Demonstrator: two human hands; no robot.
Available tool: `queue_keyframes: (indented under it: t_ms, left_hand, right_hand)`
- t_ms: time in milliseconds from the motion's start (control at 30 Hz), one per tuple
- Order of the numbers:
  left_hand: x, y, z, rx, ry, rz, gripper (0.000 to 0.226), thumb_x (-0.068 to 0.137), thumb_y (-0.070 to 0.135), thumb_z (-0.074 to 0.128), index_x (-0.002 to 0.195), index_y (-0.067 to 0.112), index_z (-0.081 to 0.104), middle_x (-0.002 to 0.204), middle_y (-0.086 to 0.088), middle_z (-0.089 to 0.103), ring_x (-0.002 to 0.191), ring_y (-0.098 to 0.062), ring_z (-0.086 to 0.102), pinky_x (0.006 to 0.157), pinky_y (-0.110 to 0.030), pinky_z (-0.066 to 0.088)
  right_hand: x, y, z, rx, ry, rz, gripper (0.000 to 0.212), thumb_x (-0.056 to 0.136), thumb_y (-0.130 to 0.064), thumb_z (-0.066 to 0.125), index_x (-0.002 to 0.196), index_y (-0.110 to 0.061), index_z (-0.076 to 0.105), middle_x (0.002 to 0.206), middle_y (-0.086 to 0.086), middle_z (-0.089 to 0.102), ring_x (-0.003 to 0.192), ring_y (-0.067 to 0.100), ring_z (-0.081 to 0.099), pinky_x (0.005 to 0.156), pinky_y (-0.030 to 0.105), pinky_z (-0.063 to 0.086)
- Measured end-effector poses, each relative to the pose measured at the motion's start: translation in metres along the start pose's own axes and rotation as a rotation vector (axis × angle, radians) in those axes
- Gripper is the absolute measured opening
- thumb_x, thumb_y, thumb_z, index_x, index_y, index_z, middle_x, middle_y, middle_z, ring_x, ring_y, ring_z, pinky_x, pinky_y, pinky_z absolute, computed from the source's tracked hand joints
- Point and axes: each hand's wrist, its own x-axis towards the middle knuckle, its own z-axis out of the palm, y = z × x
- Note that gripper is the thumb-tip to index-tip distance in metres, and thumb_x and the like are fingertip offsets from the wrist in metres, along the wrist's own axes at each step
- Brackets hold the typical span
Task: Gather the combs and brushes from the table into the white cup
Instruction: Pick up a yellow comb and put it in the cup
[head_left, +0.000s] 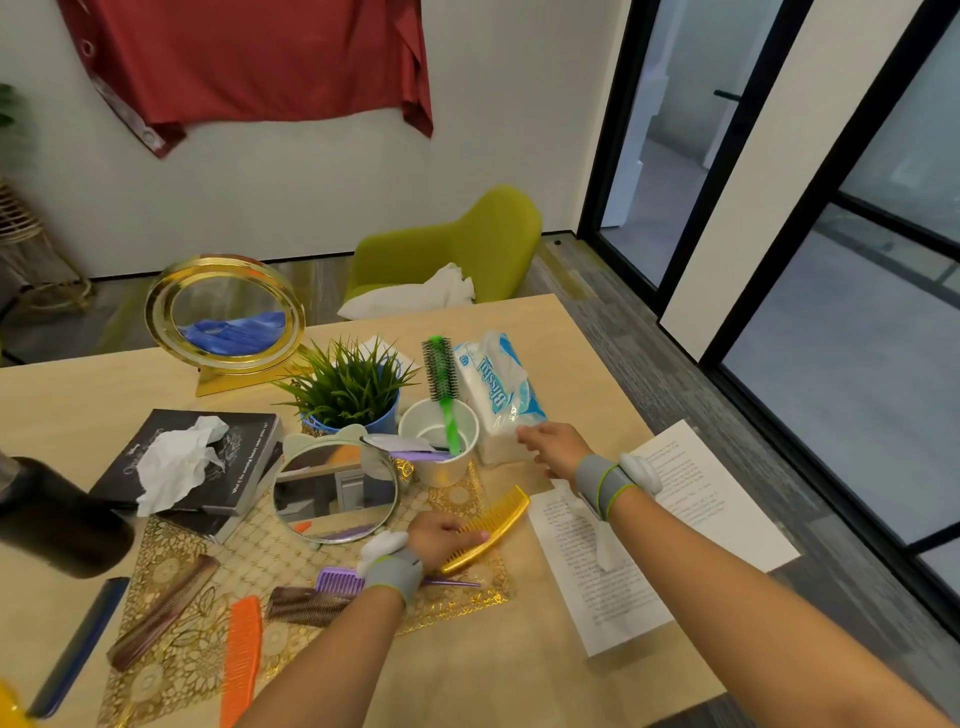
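Note:
The white cup (448, 467) stands mid-table with a green round brush (442, 387) upright in it and a purple item (421, 455) lying across its rim. My left hand (441, 538) grips a yellow comb (491, 527) just in front of the cup. My right hand (553, 447) hovers with loose fingers right of the cup, beside the tissue pack. On the gold placemat (322, 551) lie a purple comb (340, 581), a dark brown comb (306, 605), an orange comb (243, 660) and a long brown comb (163, 610). A blue comb (78, 649) rests at the left.
A tissue pack (501, 395) lies right of the cup and a potted plant (353, 395) left of it. A small round mirror (335, 491), books with crumpled tissue (187, 462), a gold-framed ornament (226, 317), a dark bottle (57, 525) and printed papers (649, 525) share the table.

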Motion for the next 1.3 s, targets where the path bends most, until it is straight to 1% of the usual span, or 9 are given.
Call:
queue_keyframes:
  t_ms: [167, 300, 433, 567, 700, 833, 967, 1133, 1300]
  left_hand:
    - [-0.009, 0.014, -0.012, -0.197, -0.015, 0.038, 0.013, 0.077, 0.025, 0.074, 0.082, 0.015, 0.068, 0.071, 0.004, 0.065, 0.061, -0.006, 0.057, 0.056, -0.017, 0.047]
    - [-0.017, 0.027, -0.017, -0.324, 0.016, 0.098, 0.008, 0.078, 0.018, 0.073, 0.072, 0.019, 0.067, 0.055, 0.012, 0.065, 0.042, 0.006, 0.058, 0.044, -0.008, 0.046]
    - [-0.022, 0.030, -0.027, -0.340, 0.022, 0.133, 0.006, 0.078, 0.019, 0.073, 0.075, 0.019, 0.068, 0.072, 0.003, 0.066, 0.053, 0.001, 0.063, 0.050, -0.011, 0.050]
    - [-0.028, 0.022, -0.036, -0.289, 0.033, 0.170, 0.007, 0.076, 0.017, 0.075, 0.075, 0.018, 0.068, 0.087, -0.011, 0.065, 0.080, -0.018, 0.059, 0.083, -0.032, 0.051]
    - [-0.032, 0.004, -0.040, -0.153, 0.049, 0.182, 0.017, 0.073, 0.008, 0.076, 0.063, 0.015, 0.064, 0.073, -0.013, 0.062, 0.072, -0.016, 0.055, 0.071, -0.020, 0.046]
    - [-0.031, -0.015, -0.043, 0.033, 0.032, 0.133, 0.007, 0.073, 0.006, 0.076, 0.072, 0.004, 0.070, 0.048, 0.016, 0.059, 0.045, 0.004, 0.053, 0.056, -0.006, 0.042]
    - [-0.030, -0.025, -0.046, 0.067, 0.042, 0.097, 0.009, 0.076, -0.003, 0.070, 0.085, -0.005, 0.069, 0.064, 0.003, 0.056, 0.051, 0.000, 0.049, 0.056, -0.006, 0.043]
    - [-0.028, -0.025, -0.045, 0.151, 0.029, 0.078, 0.027, 0.080, -0.006, 0.063, 0.106, -0.013, 0.064, 0.068, 0.000, 0.059, 0.063, -0.007, 0.051, 0.057, -0.004, 0.042]
    - [-0.025, -0.023, -0.040, 0.180, 0.022, 0.090, 0.028, 0.082, -0.009, 0.056, 0.108, -0.012, 0.063, 0.113, -0.029, 0.065, 0.088, -0.021, 0.057, 0.080, -0.022, 0.051]
  right_hand:
    - [-0.004, 0.003, 0.010, -0.051, -0.107, 0.034, 0.043, 0.080, -0.039, 0.064, 0.113, -0.012, 0.058, 0.097, 0.003, 0.058, 0.077, 0.016, 0.053, 0.059, 0.024, 0.036]
    - [-0.009, -0.006, 0.021, -0.115, -0.229, -0.032, 0.012, 0.079, -0.020, 0.069, 0.073, -0.019, 0.058, 0.073, 0.002, 0.060, 0.063, 0.011, 0.054, 0.053, 0.023, 0.031]
    - [-0.013, -0.025, 0.027, -0.167, -0.244, -0.098, 0.025, 0.077, -0.007, 0.069, 0.060, -0.017, 0.054, 0.062, 0.003, 0.052, 0.056, 0.011, 0.046, 0.042, 0.018, 0.032]
    - [-0.016, -0.044, 0.032, -0.166, -0.176, -0.193, 0.027, 0.074, -0.006, 0.072, 0.057, -0.017, 0.055, 0.058, 0.002, 0.049, 0.054, 0.011, 0.041, 0.039, 0.016, 0.031]
    - [-0.017, -0.061, 0.034, -0.037, -0.126, -0.239, 0.024, 0.076, -0.002, 0.070, 0.061, -0.017, 0.058, 0.045, -0.007, 0.054, 0.052, 0.009, 0.039, 0.036, 0.012, 0.031]
    - [-0.011, -0.073, 0.031, 0.068, -0.055, -0.256, 0.009, 0.083, -0.003, 0.062, 0.086, -0.012, 0.062, 0.061, -0.005, 0.057, 0.058, 0.008, 0.045, 0.046, 0.015, 0.037]
    - [0.003, -0.082, 0.031, 0.164, -0.002, -0.280, 0.025, 0.089, 0.000, 0.050, 0.112, 0.001, 0.058, 0.072, -0.005, 0.056, 0.065, 0.008, 0.049, 0.053, 0.012, 0.044]
    - [0.016, -0.080, 0.036, 0.105, 0.068, -0.304, 0.027, 0.090, 0.004, 0.044, 0.113, 0.015, 0.054, 0.089, 0.010, 0.053, 0.067, 0.015, 0.048, 0.062, 0.019, 0.043]
    - [0.032, -0.067, 0.048, -0.006, 0.028, -0.223, 0.026, 0.089, 0.004, 0.045, 0.109, 0.014, 0.057, 0.090, 0.013, 0.053, 0.087, 0.024, 0.048, 0.065, 0.030, 0.048]
